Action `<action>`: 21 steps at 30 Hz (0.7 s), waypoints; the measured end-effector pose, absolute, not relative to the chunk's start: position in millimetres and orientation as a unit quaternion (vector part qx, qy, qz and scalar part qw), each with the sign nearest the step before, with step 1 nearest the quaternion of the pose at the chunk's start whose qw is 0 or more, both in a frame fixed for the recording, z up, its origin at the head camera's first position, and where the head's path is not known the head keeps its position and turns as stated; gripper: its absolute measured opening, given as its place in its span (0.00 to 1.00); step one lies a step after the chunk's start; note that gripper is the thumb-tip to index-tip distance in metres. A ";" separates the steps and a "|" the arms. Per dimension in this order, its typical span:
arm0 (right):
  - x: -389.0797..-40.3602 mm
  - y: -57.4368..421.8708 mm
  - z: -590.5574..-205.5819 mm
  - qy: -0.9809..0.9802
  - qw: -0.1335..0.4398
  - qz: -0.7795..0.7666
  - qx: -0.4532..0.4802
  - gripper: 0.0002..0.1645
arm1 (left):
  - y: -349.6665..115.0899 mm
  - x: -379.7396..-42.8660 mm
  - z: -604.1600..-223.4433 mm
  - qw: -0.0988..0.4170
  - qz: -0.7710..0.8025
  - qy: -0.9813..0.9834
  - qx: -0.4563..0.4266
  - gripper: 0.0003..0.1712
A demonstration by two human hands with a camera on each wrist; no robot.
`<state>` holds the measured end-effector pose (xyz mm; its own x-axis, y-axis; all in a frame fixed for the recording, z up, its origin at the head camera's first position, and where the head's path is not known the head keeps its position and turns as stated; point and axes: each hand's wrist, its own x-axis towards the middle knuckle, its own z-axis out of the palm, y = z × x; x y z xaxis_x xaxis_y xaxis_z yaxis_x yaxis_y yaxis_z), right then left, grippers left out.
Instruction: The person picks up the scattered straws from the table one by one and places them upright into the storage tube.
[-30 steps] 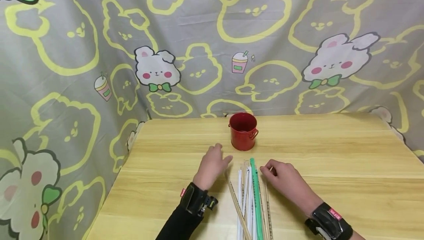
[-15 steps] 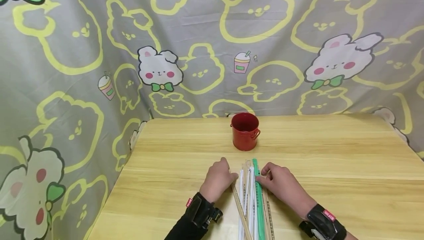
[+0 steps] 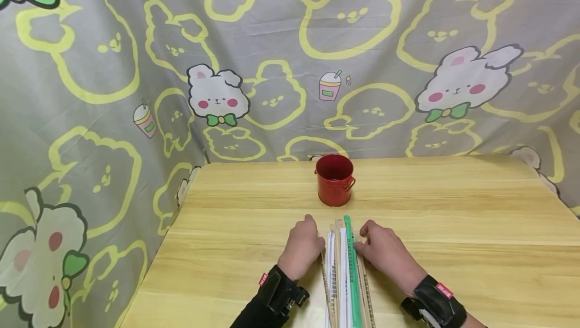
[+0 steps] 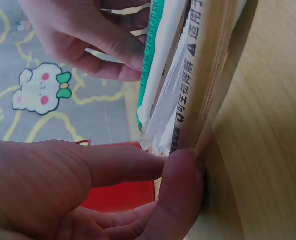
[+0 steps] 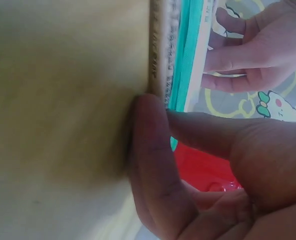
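A row of paper-wrapped drinking straws, white, brown and green, lies lengthwise on the table, the near ends cut off by the head view. My left hand is at the left side near the far ends; its thumb and finger pinch the outer brown straw, which has dark printing. From the right side, my right hand pinches the outer brown straw between thumb and finger, close beside the green one. The pinched ends are hidden by the fingertips.
A small red bucket with a side handle stands upright just beyond the straws' far ends. The wooden table reaches back to a grey curtain with cartoon prints, which also hangs along both sides.
My left hand came down and right to the straws, my right hand moved in slightly from the right. The slanted left brown straw now lies straighter and closer to the others.
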<state>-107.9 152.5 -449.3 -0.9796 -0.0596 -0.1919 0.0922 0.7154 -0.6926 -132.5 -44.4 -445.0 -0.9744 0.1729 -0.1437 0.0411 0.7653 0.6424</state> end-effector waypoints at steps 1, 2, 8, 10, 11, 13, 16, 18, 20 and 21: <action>-108.4 152.0 -448.5 0.921 0.102 -0.377 0.009 0.18 | -45.0 -132.9 -444.9 0.103 0.346 0.931 0.056 0.12; -109.0 151.6 -448.0 0.920 0.104 -0.377 0.010 0.18 | -45.8 -133.2 -444.3 0.108 0.356 0.927 0.055 0.09; -111.4 151.1 -446.9 0.920 0.102 -0.377 0.010 0.17 | -54.1 -141.6 -427.0 0.129 0.410 0.901 0.064 0.01; -111.8 150.9 -446.6 0.920 0.102 -0.378 0.009 0.17 | -56.8 -146.9 -414.2 0.130 0.431 0.890 0.069 0.07; -111.8 150.6 -446.2 0.920 0.102 -0.378 0.011 0.16 | -58.4 -149.5 -407.1 0.130 0.447 0.882 0.072 0.09; -111.4 150.3 -445.8 0.919 0.103 -0.380 0.013 0.15 | -61.9 -154.9 -391.5 0.123 0.474 0.868 0.079 0.11; -110.1 150.0 -445.7 0.915 0.109 -0.388 0.019 0.15 | -67.2 -161.9 -367.0 0.095 0.519 0.844 0.099 0.11; -108.7 150.4 -446.2 0.916 0.107 -0.387 0.021 0.15 | -70.1 -164.5 -351.0 0.064 0.543 0.829 0.115 0.11; -107.3 150.9 -447.4 0.916 0.106 -0.387 0.023 0.15 | -72.5 -166.5 -337.2 0.021 0.566 0.813 0.136 0.10; -106.9 151.2 -448.3 0.916 0.103 -0.386 0.021 0.16 | -73.6 -167.2 -331.8 -0.008 0.575 0.804 0.151 0.10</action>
<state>-106.9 151.2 -448.3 -0.9779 -0.0405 -0.2051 0.1185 0.7006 -0.7036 -167.2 -73.6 -331.8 -0.9545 0.2326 0.1867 0.2517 0.2927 0.9225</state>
